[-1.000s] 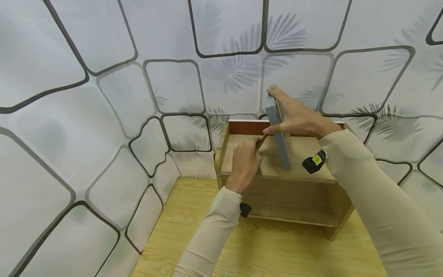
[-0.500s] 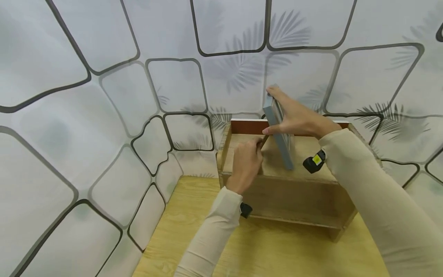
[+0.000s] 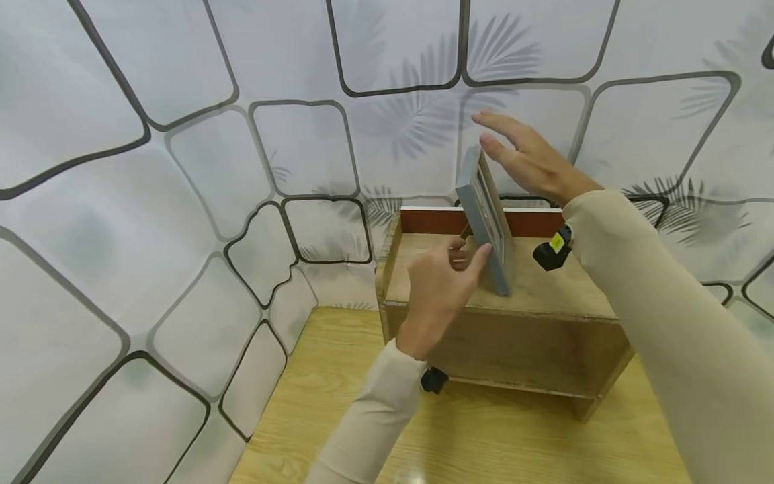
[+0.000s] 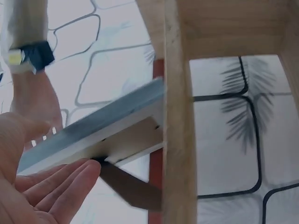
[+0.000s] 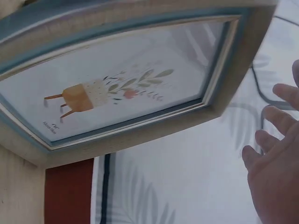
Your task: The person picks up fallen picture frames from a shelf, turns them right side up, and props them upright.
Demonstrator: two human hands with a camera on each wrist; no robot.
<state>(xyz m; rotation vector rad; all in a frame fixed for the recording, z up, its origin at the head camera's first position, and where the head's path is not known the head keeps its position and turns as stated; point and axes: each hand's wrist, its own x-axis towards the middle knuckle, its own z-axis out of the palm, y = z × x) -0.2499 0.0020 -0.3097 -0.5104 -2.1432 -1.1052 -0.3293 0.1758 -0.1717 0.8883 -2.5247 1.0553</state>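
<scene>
A picture frame (image 3: 476, 208) with blue-grey edges stands tilted back on top of a small wooden shelf (image 3: 556, 289). Its front, in the right wrist view, bears a print (image 5: 88, 95) of a plant in a pot with legs. Behind it a brown stand leg (image 4: 133, 189) is swung out towards the shelf top. My left hand (image 3: 438, 286) is at the frame's back, fingers loosely extended beside the leg; whether the fingertips touch it I cannot tell. My right hand (image 3: 532, 158), fingers spread, hovers apart from the frame, above and right of its upper edge.
A reddish-brown strip (image 3: 432, 220) runs along the shelf's back edge. Below the top is a lower compartment (image 3: 508, 349). The shelf stands on a wood-grain table (image 3: 345, 363), close to a patterned wall (image 3: 314, 154).
My right hand has let go of the picture frame and lifted up and away. My left hand has loosened from the stand leg, its thumb now extended towards the frame. The frame stays standing.
</scene>
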